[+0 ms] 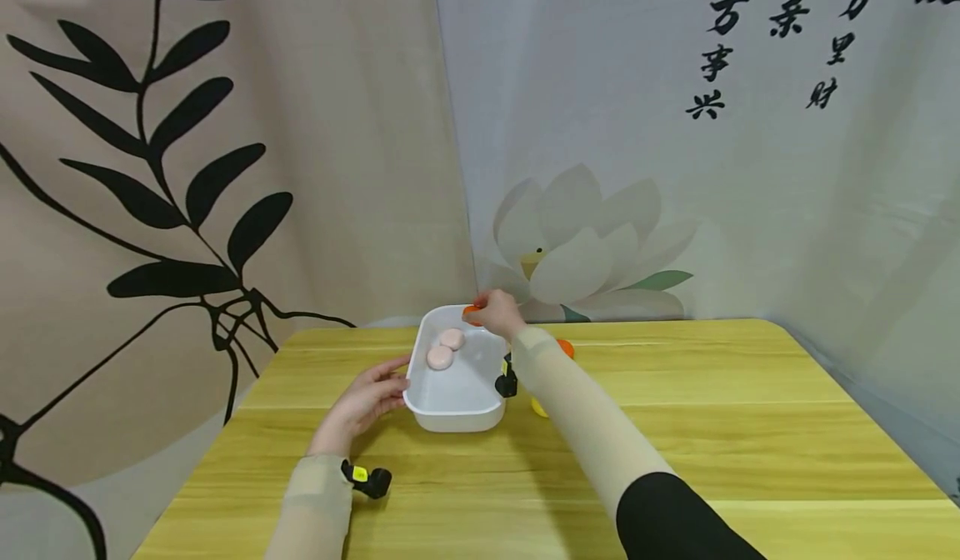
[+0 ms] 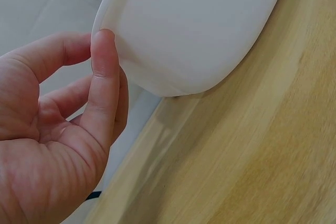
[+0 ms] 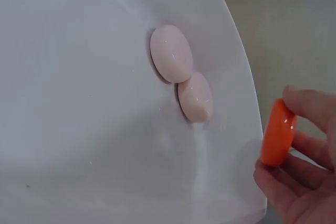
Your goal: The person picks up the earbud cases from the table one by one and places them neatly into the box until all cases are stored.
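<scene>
A white rectangular tub (image 1: 459,422) with rounded corners stands on the table. My left hand (image 1: 367,402) holds its left side, with thumb and fingers at the rim, as the left wrist view shows up close. Inside the tub lie two glossy pale pink rounded discs (image 3: 171,53), side by side near its left wall and touching. My right hand (image 1: 498,313) pinches a glossy orange rounded disc (image 3: 278,134) between thumb and fingers at the tub's far right corner. In the right wrist view this disc overlaps the tub's rim.
Another orange piece (image 1: 566,347) and a yellow piece (image 1: 538,408) lie right of the tub, partly hidden by the right forearm. The wood-patterned table (image 1: 750,427) ends at a printed curtain (image 1: 375,168) behind. Both wrists carry small black cameras.
</scene>
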The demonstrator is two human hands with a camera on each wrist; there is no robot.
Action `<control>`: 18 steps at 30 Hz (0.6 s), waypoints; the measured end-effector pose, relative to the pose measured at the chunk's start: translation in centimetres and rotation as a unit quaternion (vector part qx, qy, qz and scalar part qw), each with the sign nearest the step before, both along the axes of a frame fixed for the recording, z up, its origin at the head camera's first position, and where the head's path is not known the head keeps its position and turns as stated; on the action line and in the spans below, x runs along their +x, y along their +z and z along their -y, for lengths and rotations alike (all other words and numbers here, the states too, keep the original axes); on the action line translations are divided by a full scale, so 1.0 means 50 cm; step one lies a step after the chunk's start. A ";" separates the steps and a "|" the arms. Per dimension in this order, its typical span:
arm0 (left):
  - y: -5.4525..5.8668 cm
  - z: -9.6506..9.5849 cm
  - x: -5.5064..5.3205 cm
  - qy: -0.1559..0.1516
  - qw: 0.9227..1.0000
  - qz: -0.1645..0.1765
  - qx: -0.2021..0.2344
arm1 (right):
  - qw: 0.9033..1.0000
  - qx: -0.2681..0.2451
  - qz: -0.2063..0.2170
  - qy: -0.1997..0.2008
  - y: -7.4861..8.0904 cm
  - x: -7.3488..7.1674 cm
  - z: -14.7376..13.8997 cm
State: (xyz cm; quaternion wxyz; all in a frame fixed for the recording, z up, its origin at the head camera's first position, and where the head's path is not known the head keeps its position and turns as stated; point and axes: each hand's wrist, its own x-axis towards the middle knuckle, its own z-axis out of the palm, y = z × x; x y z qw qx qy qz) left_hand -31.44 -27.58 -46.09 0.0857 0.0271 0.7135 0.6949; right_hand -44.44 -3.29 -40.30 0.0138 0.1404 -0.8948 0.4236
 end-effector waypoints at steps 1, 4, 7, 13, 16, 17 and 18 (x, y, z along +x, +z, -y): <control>0.001 0.000 0.000 0.001 1.000 0.001 0.000 | 1.000 -0.001 0.001 -0.002 0.000 0.001 0.002; 0.001 0.000 -0.001 0.003 1.000 0.002 0.002 | 1.000 -0.001 0.006 -0.004 -0.001 -0.001 0.005; 0.001 0.001 -0.003 0.000 1.000 0.001 0.006 | 1.000 -0.001 0.010 -0.004 -0.001 -0.003 0.005; 0.001 0.002 -0.003 0.003 1.000 -0.001 0.009 | 1.000 -0.011 0.023 -0.004 -0.008 -0.009 0.006; 0.002 0.002 -0.001 0.003 1.000 0.000 0.010 | 0.999 -0.028 0.037 -0.007 -0.014 -0.010 0.008; 0.003 0.001 0.000 0.003 1.000 0.000 0.011 | 0.999 -0.034 0.042 -0.008 -0.016 -0.010 0.008; 0.003 0.001 0.000 0.001 1.000 -0.001 0.010 | 0.998 -0.039 0.047 -0.010 -0.018 -0.011 0.009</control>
